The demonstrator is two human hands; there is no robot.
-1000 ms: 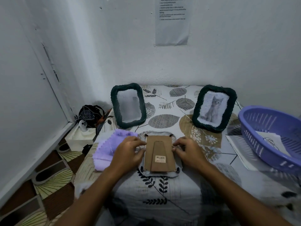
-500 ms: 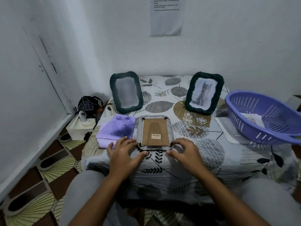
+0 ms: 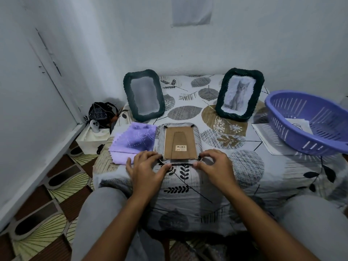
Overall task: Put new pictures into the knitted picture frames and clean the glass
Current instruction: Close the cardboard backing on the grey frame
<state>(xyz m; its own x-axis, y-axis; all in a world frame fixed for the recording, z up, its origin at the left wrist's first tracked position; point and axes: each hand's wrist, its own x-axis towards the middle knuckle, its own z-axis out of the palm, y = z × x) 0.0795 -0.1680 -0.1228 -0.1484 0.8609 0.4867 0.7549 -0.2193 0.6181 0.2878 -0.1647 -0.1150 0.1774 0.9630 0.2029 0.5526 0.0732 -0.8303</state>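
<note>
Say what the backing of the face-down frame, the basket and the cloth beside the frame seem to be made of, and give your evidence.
Frame backing: probably cardboard or thin fibreboard; matt, flat brown, with a barcode sticker.
Basket: moulded plastic; smooth purple walls with slots.
Cloth: soft fabric, perhaps microfibre; lilac, folded, with a zigzag-cut edge.

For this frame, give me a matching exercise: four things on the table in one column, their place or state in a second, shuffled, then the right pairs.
Things
1. face-down frame
2. cat-picture frame
3. purple cloth
4. purple basket

Places or states
A. stands upright at the back right
B. lies flat, cardboard back up, with the left hand and right hand at its near corners
C. at the right edge, with paper inside
D. lies left of the flat frame

Pairs: 1-B, 2-A, 3-D, 4-C
</note>
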